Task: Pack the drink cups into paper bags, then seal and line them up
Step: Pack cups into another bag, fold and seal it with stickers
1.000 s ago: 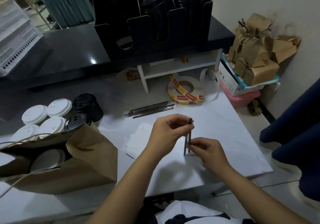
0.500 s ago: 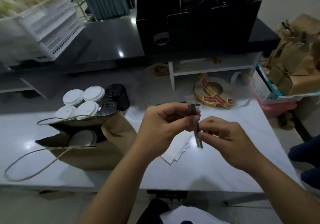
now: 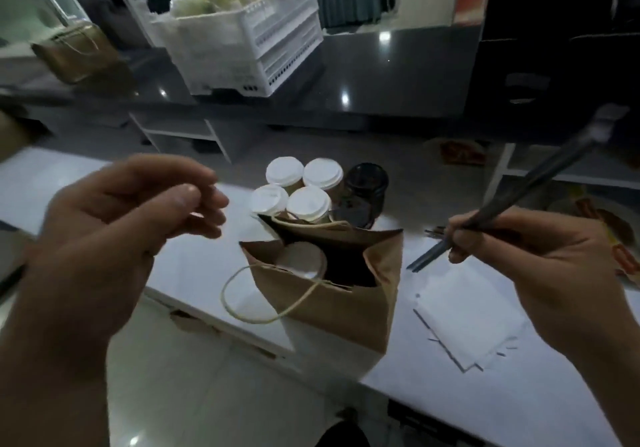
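Observation:
An open brown paper bag [image 3: 346,304] with string handles stands on the white table [image 3: 194,256] between my hands. One white-lidded cup [image 3: 301,259] sits inside it. Just behind the bag stand several white-lidded cups [image 3: 308,201] and black-lidded cups [image 3: 367,183]. My right hand [image 3: 540,259] is raised right of the bag and grips thin dark wrapped straws [image 3: 540,180] that point up and to the right. My left hand [image 3: 114,239] hovers left of the bag with its fingers loosely curled and nothing in it.
White napkins [image 3: 467,322] lie on the table right of the bag. A white plastic crate [image 3: 256,38] and a black lid organiser [image 3: 554,48] stand on the dark counter behind. Another brown bag [image 3: 79,52] is at the far left. The table's front edge runs below the bag.
My hands have parted: the left let go of the straws and moved left, while the right keeps them and lifted right. The view swung left, so the bag is now in the centre.

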